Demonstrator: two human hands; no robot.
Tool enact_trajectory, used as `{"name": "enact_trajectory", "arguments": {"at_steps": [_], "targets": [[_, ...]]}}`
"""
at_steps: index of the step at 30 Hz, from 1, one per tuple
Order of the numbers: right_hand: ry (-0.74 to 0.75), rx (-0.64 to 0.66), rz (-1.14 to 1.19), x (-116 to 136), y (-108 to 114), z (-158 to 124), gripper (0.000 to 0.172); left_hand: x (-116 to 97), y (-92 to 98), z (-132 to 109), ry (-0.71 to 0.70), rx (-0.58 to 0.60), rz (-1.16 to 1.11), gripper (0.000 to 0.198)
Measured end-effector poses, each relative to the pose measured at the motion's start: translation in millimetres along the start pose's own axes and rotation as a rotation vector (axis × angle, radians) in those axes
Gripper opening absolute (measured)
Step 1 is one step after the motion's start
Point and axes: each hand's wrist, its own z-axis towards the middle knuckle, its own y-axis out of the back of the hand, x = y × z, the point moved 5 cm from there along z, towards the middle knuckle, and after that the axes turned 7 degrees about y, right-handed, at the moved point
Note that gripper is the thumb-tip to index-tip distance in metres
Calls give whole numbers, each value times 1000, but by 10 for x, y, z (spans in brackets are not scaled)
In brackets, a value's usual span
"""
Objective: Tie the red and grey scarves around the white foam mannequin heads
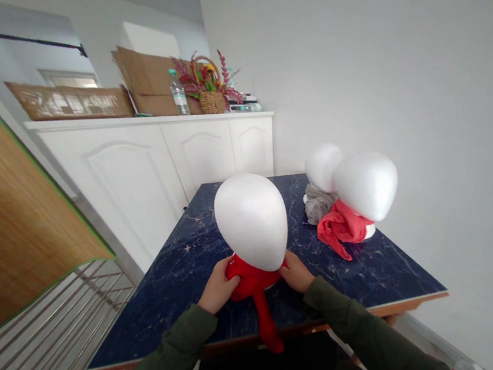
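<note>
A white mannequin head (252, 220) stands upright near the front edge of the dark blue marbled table (183, 257). Round its neck lies a red scarf (248, 280), one end hanging down in front over the table edge. My left hand (218, 284) grips the scarf at the left of the neck, thumb on top and fingers curled behind. On the right side, my right hand (296, 271) pinches the scarf close under the head's jaw. The back of the neck is hidden by the head.
Two more mannequin heads stand at the table's right: one (366, 186) with a coral scarf (343, 228), another (323, 166) with a grey scarf (318, 203). Behind is a white cabinet (138, 167) bearing cardboard boxes, a bottle (178, 93) and a flower basket (212, 101). A metal rack (66, 324) stands left.
</note>
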Motion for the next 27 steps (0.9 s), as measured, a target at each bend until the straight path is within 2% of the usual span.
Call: {"name": "enact_trajectory", "arguments": {"at_steps": [3, 6, 8, 12, 15, 17, 19, 21, 24, 27], "targets": [[28, -125, 18, 53, 216, -169, 37, -144, -213, -147, -13, 68, -96, 52], [-38, -275, -80, -64, 613, -566, 37, -489, -562, -278, -118, 178, -78, 53], [-109, -364, -202, -226, 955, -942, 40, -769, -894, -345, -236, 266, -11, 56], [-293, -487, -460, -624, 1710, -1678, 43, -1211, -1713, -385, -402, 451, 95, 66], [-399, -535, -559, -857, 2174, -1989, 44, -1409, -2281, -329, -447, 537, 120, 73], [-454, -559, -563, -969, 2373, -2077, 43, -1485, -2552, -270, -458, 558, 119, 75], [-512, -567, -541, -1053, 2479, -2110, 43, -1506, -2703, -204, -451, 534, 127, 77], [-560, -552, -510, -1093, 2515, -2119, 45, -1481, -2747, -158, -458, 510, 119, 77], [-567, -426, -462, -1048, 2491, -2108, 46, -1366, -2679, -149, -495, 546, 46, 74], [-518, -231, -480, -893, 2463, -2133, 46, -1120, -2479, -136, -449, 587, -13, 72]]}}
